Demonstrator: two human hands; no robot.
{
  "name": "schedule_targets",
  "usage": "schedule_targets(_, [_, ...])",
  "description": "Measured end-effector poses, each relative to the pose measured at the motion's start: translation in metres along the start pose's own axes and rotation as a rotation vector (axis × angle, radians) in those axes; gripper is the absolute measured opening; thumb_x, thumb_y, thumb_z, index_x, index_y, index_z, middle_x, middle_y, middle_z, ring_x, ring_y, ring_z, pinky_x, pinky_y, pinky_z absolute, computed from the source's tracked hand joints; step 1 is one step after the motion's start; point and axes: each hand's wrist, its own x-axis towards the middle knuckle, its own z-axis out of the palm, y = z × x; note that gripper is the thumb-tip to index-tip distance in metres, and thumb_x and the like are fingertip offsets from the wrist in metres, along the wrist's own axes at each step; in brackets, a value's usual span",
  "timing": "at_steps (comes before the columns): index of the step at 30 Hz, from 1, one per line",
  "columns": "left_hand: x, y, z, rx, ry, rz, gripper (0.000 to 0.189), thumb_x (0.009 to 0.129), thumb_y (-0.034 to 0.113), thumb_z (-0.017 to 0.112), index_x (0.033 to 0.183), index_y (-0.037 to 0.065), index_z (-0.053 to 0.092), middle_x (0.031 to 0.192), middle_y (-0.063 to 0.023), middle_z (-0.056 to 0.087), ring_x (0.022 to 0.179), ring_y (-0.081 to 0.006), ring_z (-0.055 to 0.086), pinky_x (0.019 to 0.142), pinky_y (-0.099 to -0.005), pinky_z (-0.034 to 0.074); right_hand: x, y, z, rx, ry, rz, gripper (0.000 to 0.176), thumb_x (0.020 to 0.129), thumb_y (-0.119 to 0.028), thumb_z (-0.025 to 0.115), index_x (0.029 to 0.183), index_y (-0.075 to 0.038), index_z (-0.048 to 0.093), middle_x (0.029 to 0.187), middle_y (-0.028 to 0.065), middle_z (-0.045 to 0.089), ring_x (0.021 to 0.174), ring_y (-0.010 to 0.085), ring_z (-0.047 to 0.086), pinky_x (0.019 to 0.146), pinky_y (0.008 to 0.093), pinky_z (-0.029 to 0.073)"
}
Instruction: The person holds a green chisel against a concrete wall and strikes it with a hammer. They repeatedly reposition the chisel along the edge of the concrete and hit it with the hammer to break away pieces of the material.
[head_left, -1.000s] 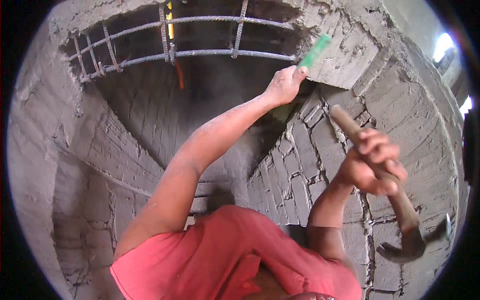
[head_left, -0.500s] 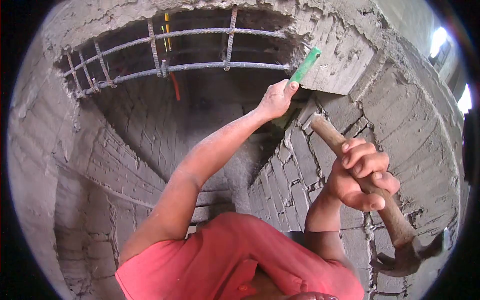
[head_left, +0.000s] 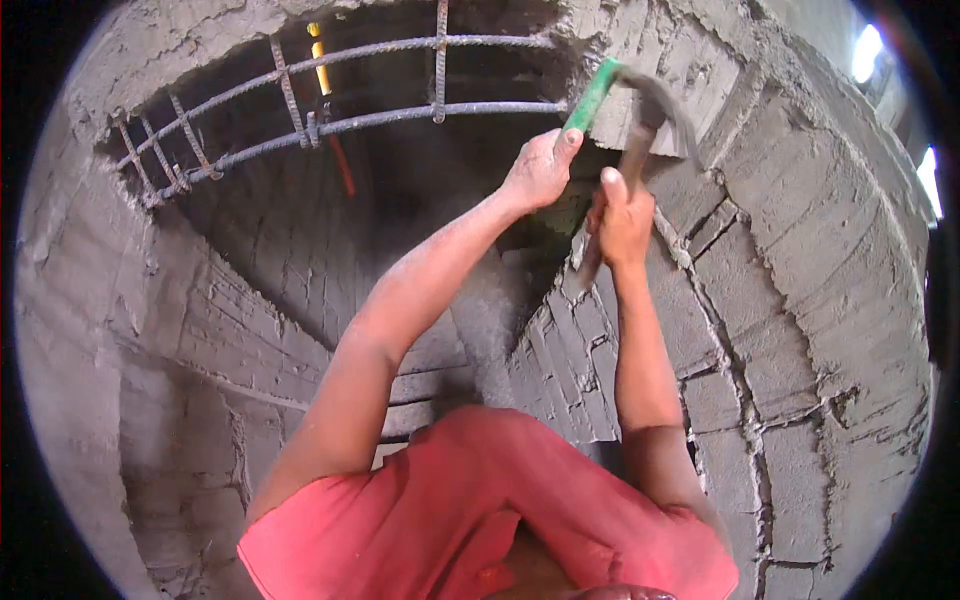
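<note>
My left hand [head_left: 541,170] is closed around the lower part of a green tool [head_left: 594,93], whose upper end touches or nearly touches the rough concrete edge right of the opening. My right hand [head_left: 624,215] grips the wooden handle of a hammer [head_left: 650,115]. The hammer's dark, curved head is up by the top of the green tool, blurred by motion; whether they touch I cannot tell. Below and behind both hands lies the dark opening.
Crossed steel rebars [head_left: 380,118] span the opening at the upper left, with a yellow piece [head_left: 321,68] and a red strip [head_left: 342,165] near them. Rough block wall [head_left: 790,330] rises on the right, and plastered wall [head_left: 190,270] on the left.
My right hand and the hammer have swung up and left, from the lower right to the top of the green tool. The view has shifted slightly, and my left hand still holds the green tool.
</note>
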Motion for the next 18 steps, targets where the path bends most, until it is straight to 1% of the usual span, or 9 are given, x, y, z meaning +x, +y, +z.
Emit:
schedule_targets(1, [-0.006, 0.001, -0.003, 0.006, -0.002, -0.007, 0.066, 0.1, 0.064, 0.032, 0.077, 0.004, 0.048, 0.06, -0.0043, 0.044, 0.054, -0.0184, 0.045, 0.054, -0.0366, 0.04, -0.008, 0.003, -0.003, 0.025, 0.033, 0.022, 0.039, 0.099, -0.038, 0.051, 0.076, -0.008, 0.053, 0.055, 0.0003, 0.045, 0.048, 0.0134, 0.049, 0.047, 0.0298, 0.041])
schedule_targets(3, [0.003, -0.003, -0.012, 0.09, -0.051, -0.016, 0.068, 0.101, 0.06, 0.031, 0.082, -0.002, 0.052, 0.07, -0.023, 0.05, 0.068, -0.0439, 0.044, 0.067, -0.0461, 0.043, -0.02, 0.003, -0.01, 0.203, 0.086, -0.043, 0.038, 0.098, -0.039, 0.053, 0.077, -0.008, 0.051, 0.06, 0.0024, 0.047, 0.05, 0.0148, 0.049, 0.048, 0.0301, 0.042])
schedule_targets(6, [0.002, -0.002, -0.017, 0.102, -0.065, -0.019, 0.07, 0.1, 0.064, 0.031, 0.084, -0.002, 0.051, 0.071, -0.0222, 0.049, 0.069, -0.0421, 0.044, 0.067, -0.0463, 0.043, -0.04, -0.004, -0.017, 0.794, 0.167, -0.3, 0.036, 0.099, -0.041, 0.051, 0.084, -0.008, 0.049, 0.073, 0.0042, 0.048, 0.057, 0.0188, 0.05, 0.055, 0.0327, 0.046])
schedule_targets(9, [0.002, 0.002, -0.018, 0.095, -0.053, -0.053, 0.07, 0.099, 0.064, 0.032, 0.084, -0.002, 0.052, 0.071, -0.0221, 0.05, 0.068, -0.0409, 0.045, 0.067, -0.0465, 0.043, -0.032, -0.041, 0.001, 0.819, 0.205, -0.977, 0.032, 0.1, -0.037, 0.049, 0.087, -0.008, 0.05, 0.072, 0.0032, 0.048, 0.059, 0.0172, 0.05, 0.056, 0.033, 0.047])
schedule_targets(10, [0.004, 0.0, -0.019, 0.097, -0.058, -0.054, 0.07, 0.099, 0.064, 0.032, 0.084, -0.002, 0.052, 0.071, -0.0221, 0.05, 0.068, -0.0409, 0.045, 0.067, -0.0465, 0.043, -0.021, -0.014, 0.006, 0.82, 0.211, -0.976, 0.032, 0.1, -0.037, 0.049, 0.087, -0.008, 0.05, 0.072, 0.0032, 0.048, 0.059, 0.0172, 0.05, 0.056, 0.033, 0.047])
schedule_targets(12, [0.003, -0.008, -0.014, 0.071, -0.059, -0.009, 0.067, 0.1, 0.064, 0.031, 0.079, 0.002, 0.049, 0.06, -0.0073, 0.042, 0.056, -0.0214, 0.045, 0.057, -0.0401, 0.04, -0.001, 0.062, 0.014, -0.069, 0.178, -0.629, 0.033, 0.1, -0.036, 0.053, 0.085, -0.007, 0.048, 0.066, 0.003, 0.049, 0.052, 0.014, 0.05, 0.05, 0.0306, 0.045])
schedule_targets(13, [0.002, 0.003, -0.014, 0.09, -0.053, -0.039, 0.068, 0.101, 0.06, 0.032, 0.082, -0.002, 0.052, 0.071, -0.0225, 0.05, 0.068, -0.0411, 0.046, 0.067, -0.0475, 0.042, 0.008, 0.045, 0.018, 0.087, 0.121, -0.253, 0.033, 0.099, -0.035, 0.055, 0.083, -0.007, 0.048, 0.064, 0.0028, 0.049, 0.049, 0.0129, 0.048, 0.047, 0.0297, 0.043])
schedule_targets(14, [-0.006, 0.004, -0.01, 0.089, -0.059, -0.048, 0.068, 0.101, 0.06, 0.032, 0.082, -0.002, 0.052, 0.071, -0.0225, 0.05, 0.068, -0.0411, 0.046, 0.067, -0.0475, 0.042, 0.009, 0.02, 0.019, 0.244, 0.066, 0.135, 0.034, 0.099, -0.034, 0.056, 0.08, -0.007, 0.047, 0.061, 0.0026, 0.049, 0.046, 0.0118, 0.047, 0.044, 0.0289, 0.041])
schedule_targets(18, [0.005, 0.001, -0.016, 0.133, -0.069, -0.084, 0.07, 0.101, 0.062, 0.03, 0.082, -0.002, 0.052, 0.071, -0.0218, 0.051, 0.068, -0.0399, 0.045, 0.069, -0.0481, 0.042, -0.009, -0.019, -0.015, 0.559, 0.159, -0.261, 0.029, 0.1, -0.03, 0.055, 0.087, -0.005, 0.052, 0.068, 0.0037, 0.05, 0.051, 0.0133, 0.051, 0.046, 0.0266, 0.044])
